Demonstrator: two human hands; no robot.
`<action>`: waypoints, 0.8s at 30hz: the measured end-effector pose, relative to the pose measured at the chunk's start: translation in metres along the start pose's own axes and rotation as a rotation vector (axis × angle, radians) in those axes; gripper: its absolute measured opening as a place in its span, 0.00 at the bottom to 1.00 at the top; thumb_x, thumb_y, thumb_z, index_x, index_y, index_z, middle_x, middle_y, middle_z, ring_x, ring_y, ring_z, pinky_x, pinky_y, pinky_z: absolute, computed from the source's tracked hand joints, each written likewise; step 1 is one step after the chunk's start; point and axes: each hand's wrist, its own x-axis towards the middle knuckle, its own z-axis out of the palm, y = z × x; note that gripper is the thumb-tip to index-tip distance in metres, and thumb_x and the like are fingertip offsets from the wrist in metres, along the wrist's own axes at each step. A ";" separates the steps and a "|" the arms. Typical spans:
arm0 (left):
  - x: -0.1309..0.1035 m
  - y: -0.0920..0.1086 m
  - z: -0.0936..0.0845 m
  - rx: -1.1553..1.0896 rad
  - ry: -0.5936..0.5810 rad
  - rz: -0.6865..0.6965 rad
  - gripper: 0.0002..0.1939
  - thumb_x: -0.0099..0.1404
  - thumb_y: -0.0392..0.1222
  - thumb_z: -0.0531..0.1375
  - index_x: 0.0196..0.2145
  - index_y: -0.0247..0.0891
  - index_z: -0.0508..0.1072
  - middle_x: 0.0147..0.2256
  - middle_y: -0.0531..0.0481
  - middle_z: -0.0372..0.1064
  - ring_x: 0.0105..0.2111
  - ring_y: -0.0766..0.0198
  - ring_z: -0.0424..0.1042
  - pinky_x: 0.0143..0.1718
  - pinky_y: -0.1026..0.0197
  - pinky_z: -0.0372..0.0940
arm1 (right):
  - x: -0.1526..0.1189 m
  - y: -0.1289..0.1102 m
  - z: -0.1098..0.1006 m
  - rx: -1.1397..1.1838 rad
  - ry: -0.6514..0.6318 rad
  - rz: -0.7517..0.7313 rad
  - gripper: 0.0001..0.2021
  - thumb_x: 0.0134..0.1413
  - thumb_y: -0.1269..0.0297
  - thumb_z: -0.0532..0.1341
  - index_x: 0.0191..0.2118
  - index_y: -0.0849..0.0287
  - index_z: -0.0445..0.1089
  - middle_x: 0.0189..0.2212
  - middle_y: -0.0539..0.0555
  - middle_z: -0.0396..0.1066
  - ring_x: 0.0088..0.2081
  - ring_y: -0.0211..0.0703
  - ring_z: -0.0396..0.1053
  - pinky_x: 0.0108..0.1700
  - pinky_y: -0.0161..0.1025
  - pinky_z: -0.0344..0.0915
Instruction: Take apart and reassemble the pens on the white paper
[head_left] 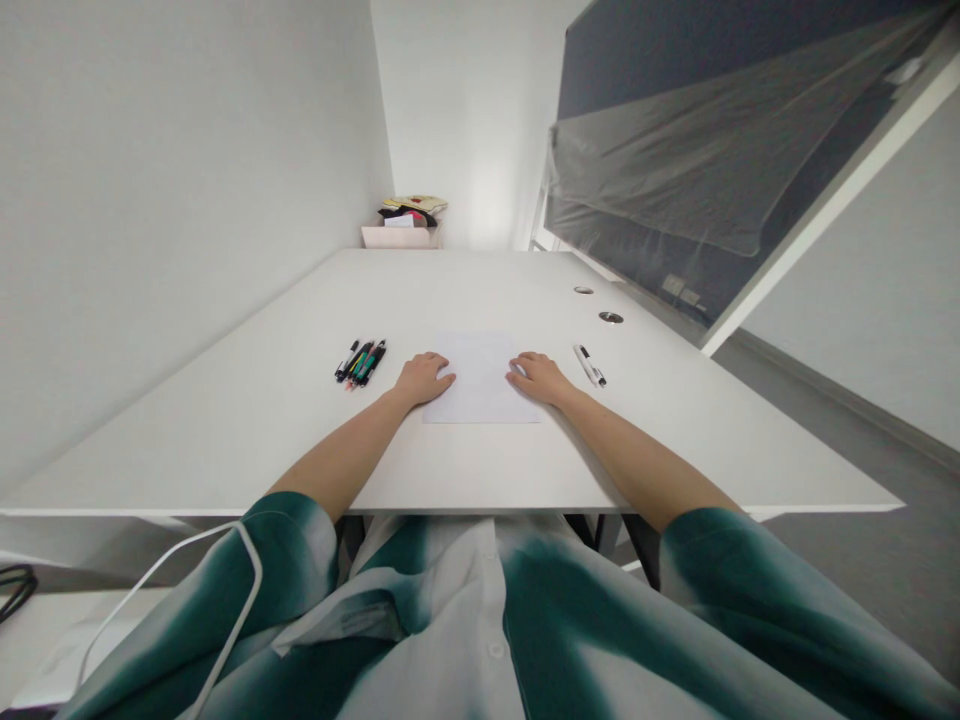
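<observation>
We see a white worktop [480, 465] filling mid-frame, blank paper [480, 385] at centre. Left hand [424, 379] and right hand [541, 378] press its side edges, thumbs apart from fingers, gripping nothing. Looks like a steadying step; sliding the sheet would call for even pressure. Pen bunch [363, 363] left of centre, white pen [589, 365], maybe two, right; we can't read any labels.

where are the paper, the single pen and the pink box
paper [480, 395], head view, its bare middle
pen [590, 366], head view, middle of its barrel
box [395, 238], head view, its front wall
</observation>
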 end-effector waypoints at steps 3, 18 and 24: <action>0.000 0.000 0.001 -0.006 0.007 0.002 0.23 0.67 0.52 0.52 0.54 0.38 0.71 0.58 0.43 0.66 0.57 0.51 0.64 0.58 0.51 0.59 | 0.000 0.000 0.000 0.004 -0.002 -0.005 0.23 0.63 0.54 0.53 0.58 0.58 0.68 0.60 0.63 0.63 0.59 0.58 0.60 0.59 0.52 0.57; 0.001 -0.008 -0.008 0.004 0.172 -0.126 0.21 0.66 0.52 0.53 0.50 0.38 0.73 0.51 0.39 0.70 0.52 0.47 0.66 0.52 0.49 0.59 | 0.004 0.007 0.005 0.084 0.047 -0.001 0.23 0.63 0.53 0.54 0.58 0.59 0.68 0.59 0.64 0.64 0.58 0.56 0.63 0.59 0.49 0.58; -0.003 -0.038 -0.027 0.083 0.238 -0.372 0.16 0.65 0.45 0.53 0.46 0.38 0.74 0.49 0.36 0.69 0.51 0.43 0.65 0.53 0.45 0.55 | 0.005 0.008 0.005 0.102 0.050 -0.003 0.21 0.63 0.54 0.55 0.56 0.58 0.70 0.58 0.63 0.66 0.57 0.56 0.64 0.58 0.50 0.59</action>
